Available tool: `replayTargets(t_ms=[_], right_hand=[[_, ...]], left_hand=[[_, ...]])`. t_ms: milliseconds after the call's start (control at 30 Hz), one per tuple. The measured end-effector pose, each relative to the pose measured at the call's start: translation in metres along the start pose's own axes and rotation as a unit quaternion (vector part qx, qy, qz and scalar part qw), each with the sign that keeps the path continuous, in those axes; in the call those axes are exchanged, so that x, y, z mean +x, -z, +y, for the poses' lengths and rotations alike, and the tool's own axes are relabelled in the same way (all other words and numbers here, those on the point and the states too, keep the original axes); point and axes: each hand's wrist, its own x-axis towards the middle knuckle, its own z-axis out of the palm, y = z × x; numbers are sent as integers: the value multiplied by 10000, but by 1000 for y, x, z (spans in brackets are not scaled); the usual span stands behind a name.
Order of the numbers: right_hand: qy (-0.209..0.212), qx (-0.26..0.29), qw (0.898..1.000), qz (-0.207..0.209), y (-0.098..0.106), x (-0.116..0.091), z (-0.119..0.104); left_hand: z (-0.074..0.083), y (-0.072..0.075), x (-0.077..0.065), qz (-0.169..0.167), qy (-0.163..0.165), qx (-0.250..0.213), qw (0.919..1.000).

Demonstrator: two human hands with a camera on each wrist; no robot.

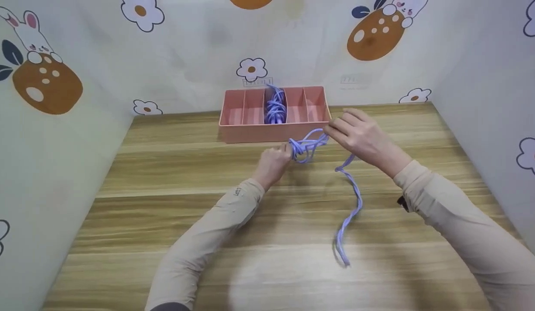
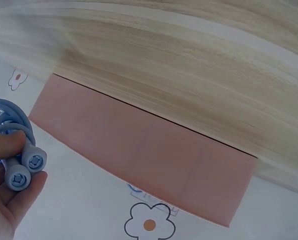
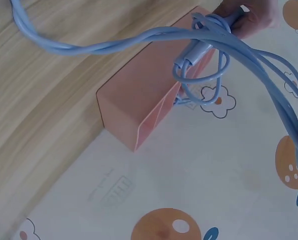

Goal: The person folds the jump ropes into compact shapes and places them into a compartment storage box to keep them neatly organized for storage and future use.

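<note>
A blue skipping rope is stretched between both hands above the table. My left hand grips its two handles, whose round ends stick out side by side in the left wrist view. Several turns of the cord are wound around the handles. To the right and slightly higher, my right hand pinches loops of the cord. A twisted double length of cord hangs from it toward the table. Behind the hands stands a pink divided box; a second bundled blue rope lies in its middle compartment.
The box stands on the wood-patterned table close to the back wall. Printed walls with flowers, rabbits and oranges enclose the table at the back and both sides.
</note>
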Motion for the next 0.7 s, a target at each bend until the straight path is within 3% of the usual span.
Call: replayTargets(t_ms=[233, 533, 700], right_hand=[[147, -207, 9997, -73, -3, 10, 14], [169, -351, 9992, -61, -12, 13, 29], [275, -513, 9982, -136, -20, 7, 38]], left_hand=[[0, 3, 0, -119, -307, 102, 9994], [0, 10, 0, 53, -1183, 83, 9929], [-4, 10, -3, 256, -1576, -179, 9870]])
